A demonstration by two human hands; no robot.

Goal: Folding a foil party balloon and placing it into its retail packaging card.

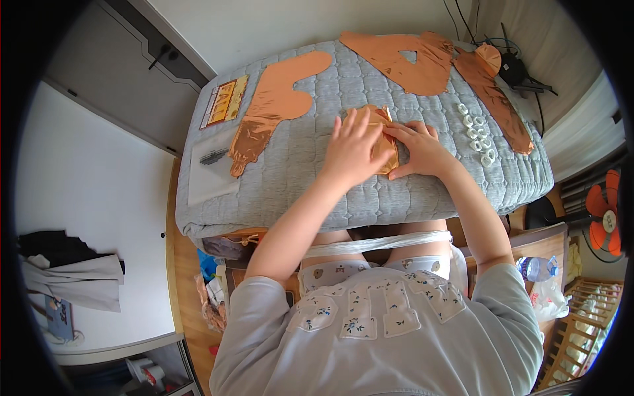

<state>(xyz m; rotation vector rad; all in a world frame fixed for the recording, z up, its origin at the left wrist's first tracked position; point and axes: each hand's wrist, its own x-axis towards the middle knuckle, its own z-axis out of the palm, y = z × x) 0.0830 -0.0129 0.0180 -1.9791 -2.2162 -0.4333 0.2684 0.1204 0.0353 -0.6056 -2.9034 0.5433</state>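
A copper-coloured foil balloon (391,160), folded into a flattish shape, lies in front of me on the grey quilted mattress (304,171). My left hand (354,148) rests over its left part with the fingers stretched out. From the other side my right hand (421,150) lies across its right edge, thumb and fingers apart. Both palms hide much of the foil. Flat copper balloons surround it: a branching one (274,99) to the left, one with a triangular hole (422,72) at the back, and a long one (498,99) at the far right.
White rings (477,135) lie right of my hands. A printed package (224,102) and a clear plastic sleeve (214,165) are on the left. A black router (522,72) with cables stands at the back right. An orange fan (604,211) and a bottle (538,268) are at right.
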